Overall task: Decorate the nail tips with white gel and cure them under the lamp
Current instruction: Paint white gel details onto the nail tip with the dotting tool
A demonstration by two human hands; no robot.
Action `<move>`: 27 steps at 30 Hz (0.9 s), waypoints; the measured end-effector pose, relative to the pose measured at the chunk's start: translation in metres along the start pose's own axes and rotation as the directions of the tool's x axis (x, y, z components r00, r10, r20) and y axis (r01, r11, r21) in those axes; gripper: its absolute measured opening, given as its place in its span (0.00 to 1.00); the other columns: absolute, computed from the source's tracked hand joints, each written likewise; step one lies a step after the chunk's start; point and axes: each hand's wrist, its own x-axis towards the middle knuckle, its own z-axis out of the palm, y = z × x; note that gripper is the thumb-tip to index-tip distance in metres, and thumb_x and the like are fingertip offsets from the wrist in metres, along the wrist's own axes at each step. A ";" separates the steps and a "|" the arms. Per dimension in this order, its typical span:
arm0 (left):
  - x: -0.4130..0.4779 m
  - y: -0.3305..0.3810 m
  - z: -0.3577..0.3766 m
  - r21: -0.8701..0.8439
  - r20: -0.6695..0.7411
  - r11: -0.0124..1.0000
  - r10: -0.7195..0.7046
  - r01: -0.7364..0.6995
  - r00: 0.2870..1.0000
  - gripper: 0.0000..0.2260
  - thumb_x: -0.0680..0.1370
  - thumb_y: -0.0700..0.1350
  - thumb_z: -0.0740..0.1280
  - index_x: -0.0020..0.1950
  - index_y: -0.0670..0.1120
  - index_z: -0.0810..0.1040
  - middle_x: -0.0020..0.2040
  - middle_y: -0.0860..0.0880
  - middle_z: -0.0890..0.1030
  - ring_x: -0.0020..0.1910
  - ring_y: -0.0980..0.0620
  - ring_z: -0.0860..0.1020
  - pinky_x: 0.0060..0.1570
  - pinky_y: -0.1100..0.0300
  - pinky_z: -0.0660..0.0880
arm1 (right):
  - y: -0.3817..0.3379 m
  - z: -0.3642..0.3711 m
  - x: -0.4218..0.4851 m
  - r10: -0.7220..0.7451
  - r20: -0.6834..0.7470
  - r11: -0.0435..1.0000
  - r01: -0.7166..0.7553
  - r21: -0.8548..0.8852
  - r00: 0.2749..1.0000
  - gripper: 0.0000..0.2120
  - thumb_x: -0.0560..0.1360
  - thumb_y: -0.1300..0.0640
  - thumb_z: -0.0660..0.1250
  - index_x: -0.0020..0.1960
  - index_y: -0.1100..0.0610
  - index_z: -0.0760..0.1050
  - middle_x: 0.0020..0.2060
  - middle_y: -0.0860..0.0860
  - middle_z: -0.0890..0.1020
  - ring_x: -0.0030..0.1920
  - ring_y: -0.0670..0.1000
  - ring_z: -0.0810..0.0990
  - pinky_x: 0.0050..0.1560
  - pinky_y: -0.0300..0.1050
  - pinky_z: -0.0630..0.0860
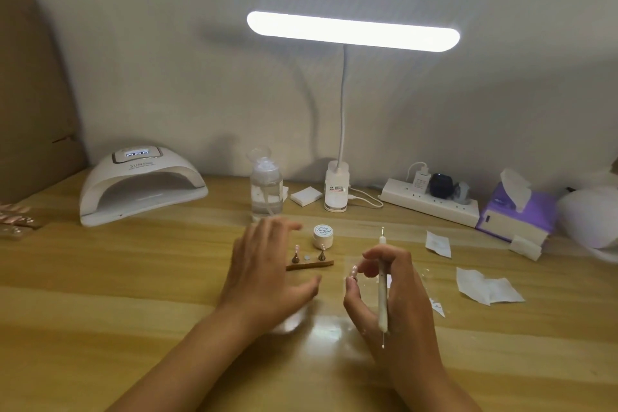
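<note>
The small pink nail tip (pixel 353 273) sits just right of frame centre, pinched between thumb and forefinger of my right hand (pixel 391 294), whose curled fingers also hold the slim white dotting pen (pixel 382 291) upright. Just left, two more pink tips on little metal stands (pixel 297 249) rest on a brown wooden strip (pixel 309 265). My left hand (pixel 264 274) hovers beside them, fingers spread, holding nothing; a careless sweep could topple them. Juggling pen and tip together, I might smear gel. The small white gel jar (pixel 323 235) behind reads "Painted"; the white domed curing lamp (pixel 140 184), at left, reads "SUN".
</note>
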 end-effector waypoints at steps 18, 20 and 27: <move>0.000 -0.016 -0.010 -0.281 0.049 0.955 0.112 -0.094 0.993 0.11 0.70 0.46 0.78 0.51 0.55 0.84 0.46 0.58 0.80 0.49 0.57 0.77 0.50 0.55 0.74 | 0.001 0.000 0.003 -0.007 0.040 1.000 0.008 -0.013 0.999 0.14 0.73 0.57 0.71 0.54 0.46 0.70 0.47 0.36 0.76 0.50 0.45 0.77 0.52 0.46 0.73; 0.000 -0.014 -0.009 -0.284 0.063 0.953 0.132 -0.109 0.989 0.12 0.70 0.47 0.77 0.52 0.55 0.84 0.46 0.59 0.80 0.49 0.58 0.76 0.50 0.55 0.75 | 0.001 -0.001 0.002 -0.006 0.035 1.000 0.007 -0.015 0.999 0.14 0.73 0.58 0.71 0.54 0.47 0.71 0.47 0.37 0.76 0.50 0.45 0.77 0.52 0.46 0.72; -0.001 -0.007 -0.010 -0.285 0.081 0.949 0.165 -0.135 0.983 0.12 0.70 0.49 0.77 0.53 0.56 0.84 0.45 0.60 0.79 0.48 0.60 0.75 0.49 0.59 0.73 | 0.000 -0.001 0.003 0.029 0.036 1.000 -0.029 -0.008 0.999 0.18 0.73 0.62 0.73 0.54 0.46 0.69 0.48 0.36 0.76 0.49 0.45 0.76 0.50 0.49 0.74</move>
